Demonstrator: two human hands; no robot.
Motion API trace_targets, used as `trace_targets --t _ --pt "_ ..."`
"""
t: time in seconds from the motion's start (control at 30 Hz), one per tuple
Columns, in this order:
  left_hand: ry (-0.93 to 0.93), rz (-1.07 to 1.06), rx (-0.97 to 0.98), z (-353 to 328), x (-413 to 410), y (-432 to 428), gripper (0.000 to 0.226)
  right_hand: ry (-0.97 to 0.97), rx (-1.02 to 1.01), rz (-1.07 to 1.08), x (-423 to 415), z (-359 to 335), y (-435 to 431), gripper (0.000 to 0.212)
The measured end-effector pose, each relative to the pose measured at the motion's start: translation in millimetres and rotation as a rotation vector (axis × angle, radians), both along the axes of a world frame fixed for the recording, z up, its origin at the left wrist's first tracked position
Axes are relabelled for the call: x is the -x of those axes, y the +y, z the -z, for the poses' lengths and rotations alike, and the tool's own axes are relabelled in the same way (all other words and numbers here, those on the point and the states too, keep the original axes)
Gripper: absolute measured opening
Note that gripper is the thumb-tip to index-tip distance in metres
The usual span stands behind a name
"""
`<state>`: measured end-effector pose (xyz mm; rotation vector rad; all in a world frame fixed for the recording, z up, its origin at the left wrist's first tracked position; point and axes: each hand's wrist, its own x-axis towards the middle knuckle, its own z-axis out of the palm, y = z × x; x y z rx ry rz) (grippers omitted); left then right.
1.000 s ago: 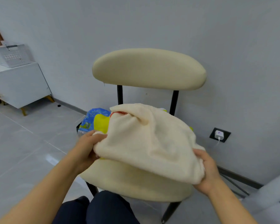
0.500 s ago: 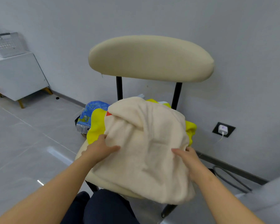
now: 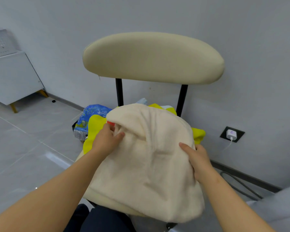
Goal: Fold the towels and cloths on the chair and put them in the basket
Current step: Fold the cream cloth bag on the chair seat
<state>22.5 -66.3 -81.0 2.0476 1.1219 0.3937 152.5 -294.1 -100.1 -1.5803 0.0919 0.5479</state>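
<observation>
From the head camera I see one chair (image 3: 152, 57) standing against the grey wall, with a heap of laundry on its seat. On top lies one cream towel (image 3: 146, 164), draped over the heap and hanging over the front edge of the seat.

The left hand (image 3: 105, 139) pinches a raised fold at the towel's upper left, with the thumb on top and the fingers curled into the cloth. The right hand (image 3: 197, 158) grips the right edge with the thumb above; its other fingers are hidden behind the edge. I think the two hands hold it this way to find the edges and spread it for folding.

Yellow cloth (image 3: 95, 126) shows on both sides under the towel, and I cannot tell if it is one piece or two. One pale blue piece (image 3: 142, 101) shows at the back.

One white basket (image 3: 0, 42) stands on a cabinet (image 3: 12, 77) at the far left, well apart from the chair. One blue printed bag (image 3: 92, 113) lies on the floor beside the chair.
</observation>
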Motion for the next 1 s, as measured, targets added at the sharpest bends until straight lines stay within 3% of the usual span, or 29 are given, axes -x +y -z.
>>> trace_targets --t 0.1,0.17,0.27,0.37,0.4,0.5,0.6,0.7,0.87,0.93,1.0 --pt "0.028 0.065 -0.204 -11.3 -4.9 -2.4 0.014 -0.01 -0.085 -0.008 -4.8 -15.7 8.7 0.037" --pt "0.003 0.067 -0.278 -15.9 -7.6 1.3 0.019 0.067 -0.162 0.007 -10.6 -27.0 13.7 0.032" --pt "-0.056 0.053 -0.199 -18.1 -10.3 2.5 0.028 0.23 -0.242 -0.004 -17.4 -36.6 17.3 0.02" --pt "-0.067 0.141 -0.05 -19.8 -12.1 -4.3 0.005 0.292 -0.264 0.004 -20.4 -36.6 20.3 0.02" --pt "-0.076 0.203 -0.036 -17.5 -13.5 -5.0 0.02 0.298 -0.25 0.005 -20.3 -36.1 21.2 0.023" --pt "-0.047 0.33 -0.201 -10.0 -17.7 -5.2 0.045 0.21 -0.234 0.02 -19.7 -35.7 23.5 0.017" --pt "0.084 0.262 -0.274 -2.9 -22.6 -1.6 0.04 0.069 -0.235 0.035 -19.2 -39.0 25.4 0.02" --pt "0.049 0.169 -0.24 -8.3 -24.3 0.3 0.037 0.03 -0.259 0.02 -19.3 -43.8 26.1 0.026" --pt "0.25 0.243 -0.308 -19.4 -22.9 2.6 0.028 0.027 -0.279 0.011 -21.2 -50.9 22.0 0.015" --pt "0.19 0.184 -0.288 -26.9 -20.9 1.1 0.017 -0.033 -0.226 -0.001 -19.8 -51.6 20.7 0.015" --pt "0.044 0.094 -0.236 -32.5 -22.1 -0.4 0.022 -0.166 -0.13 0.009 -18.9 -51.3 22.1 0.015"
